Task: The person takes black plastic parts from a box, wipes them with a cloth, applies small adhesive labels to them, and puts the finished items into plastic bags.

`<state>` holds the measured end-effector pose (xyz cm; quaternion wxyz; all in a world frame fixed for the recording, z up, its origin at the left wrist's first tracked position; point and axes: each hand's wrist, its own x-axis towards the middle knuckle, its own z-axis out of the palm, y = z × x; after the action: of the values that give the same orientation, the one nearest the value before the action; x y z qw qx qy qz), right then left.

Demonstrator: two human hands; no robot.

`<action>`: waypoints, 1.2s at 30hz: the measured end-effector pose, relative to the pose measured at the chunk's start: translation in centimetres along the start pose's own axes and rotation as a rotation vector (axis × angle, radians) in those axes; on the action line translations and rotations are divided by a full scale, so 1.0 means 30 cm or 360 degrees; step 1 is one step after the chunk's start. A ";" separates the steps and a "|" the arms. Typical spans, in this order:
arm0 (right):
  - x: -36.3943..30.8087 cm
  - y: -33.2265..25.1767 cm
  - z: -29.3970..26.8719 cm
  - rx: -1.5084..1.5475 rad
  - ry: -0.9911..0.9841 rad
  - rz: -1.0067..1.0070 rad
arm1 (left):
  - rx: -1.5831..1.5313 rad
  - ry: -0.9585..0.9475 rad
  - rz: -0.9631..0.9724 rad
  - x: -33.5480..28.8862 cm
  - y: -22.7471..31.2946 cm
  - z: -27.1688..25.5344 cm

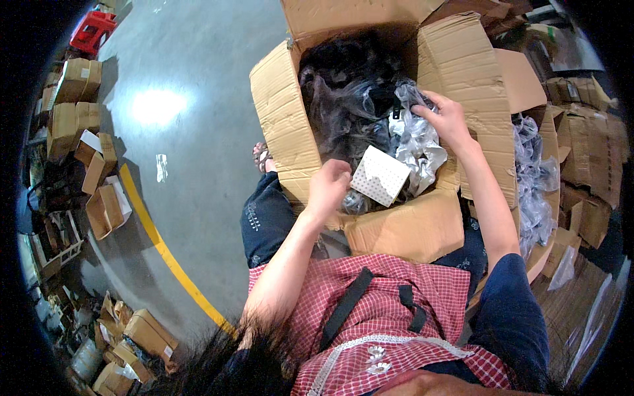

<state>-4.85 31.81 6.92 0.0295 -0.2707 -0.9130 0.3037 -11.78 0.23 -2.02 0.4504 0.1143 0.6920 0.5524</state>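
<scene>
Pinching crinkly plastic (pixel 407 94), the right grip (pixel 449 120) is narrow; the left grip (pixel 328 189), by a dotted square (pixel 379 177), unclear.

Shows matt, creased cardboard in the open carton (pixel 467 76) at one o'clock, with glossy, crinkled clear plastic in the bags (pixel 343 99) inside. Gleams smooth across the floor (pixel 205 132) at ten o'clock; softens to matt woven cloth in the apron (pixel 386 290) at five.

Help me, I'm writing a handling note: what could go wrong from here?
The crumpled clear plastic bag at the right hand could tear if pulled. The square white dotted packet beside the left hand lies askew and might slide deeper into the brown cardboard box. The box's open right-hand flap, close to the right forearm, could scrape it.
</scene>
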 end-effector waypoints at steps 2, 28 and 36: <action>-0.028 -0.055 -0.032 -0.0033 0.0034 -0.0053 | -0.0005 0.0007 0.0034 0.011 -0.022 0.003; -0.194 -0.159 -0.162 0.0046 0.0408 -0.0111 | -0.0136 -0.0113 -0.0118 0.008 -0.004 -0.006; -0.414 0.103 -0.002 -0.1294 -0.0991 0.0030 | 0.0063 -0.0089 0.0016 0.008 0.002 0.004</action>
<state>7.21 27.55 6.59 -0.3543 -0.1653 -0.9204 -0.0096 -11.85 0.49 -2.08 0.4645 0.1419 0.6894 0.5375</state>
